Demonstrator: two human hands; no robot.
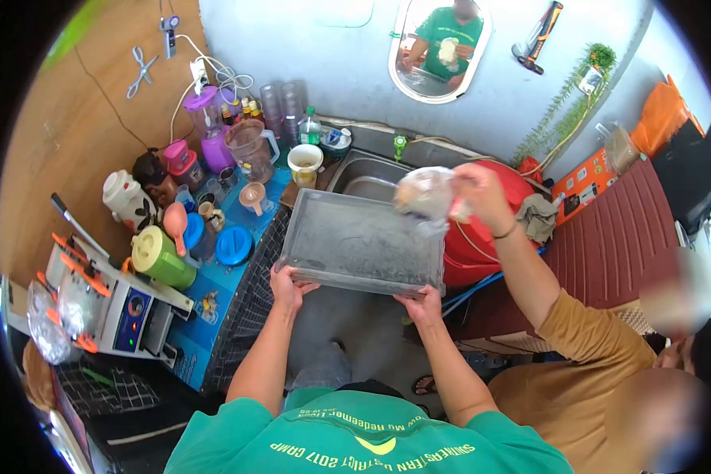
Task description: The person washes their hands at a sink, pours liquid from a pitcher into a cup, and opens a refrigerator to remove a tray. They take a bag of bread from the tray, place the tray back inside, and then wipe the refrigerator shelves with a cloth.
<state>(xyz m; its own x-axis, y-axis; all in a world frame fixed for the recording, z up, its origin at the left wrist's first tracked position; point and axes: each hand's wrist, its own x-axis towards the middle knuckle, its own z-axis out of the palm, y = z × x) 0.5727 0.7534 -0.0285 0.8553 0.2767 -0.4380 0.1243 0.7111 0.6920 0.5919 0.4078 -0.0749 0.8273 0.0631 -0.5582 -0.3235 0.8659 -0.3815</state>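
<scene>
Shallow gray tray (pixel 363 237) held out before sink (pixel 359 186), near edge gripped by left hand (pixel 291 290) and right hand (pixel 423 304). Clear plastic bag (pixel 425 194), pale and brownish contents inside, pinched in co-worker's hand (pixel 482 195) over tray's far right corner; contact cannot be told. White tub (pixel 305 179) set beside sink, yellowish contents indistinct. Green jug (pixel 162 259), blue-lidded container (pixel 234 246) and clear pitcher (pixel 249 150) stood on blue-covered bench (pixel 217 282).

The tray (pixel 355 237) is grey, the shirt (pixel 221 442) yellow-lettered green, the co-worker's sleeve (pixel 596 324) brown, the drum (pixel 462 257) red, the blender (pixel 216 152) purple, the cloth (pixel 249 296) black with white grid lines.
</scene>
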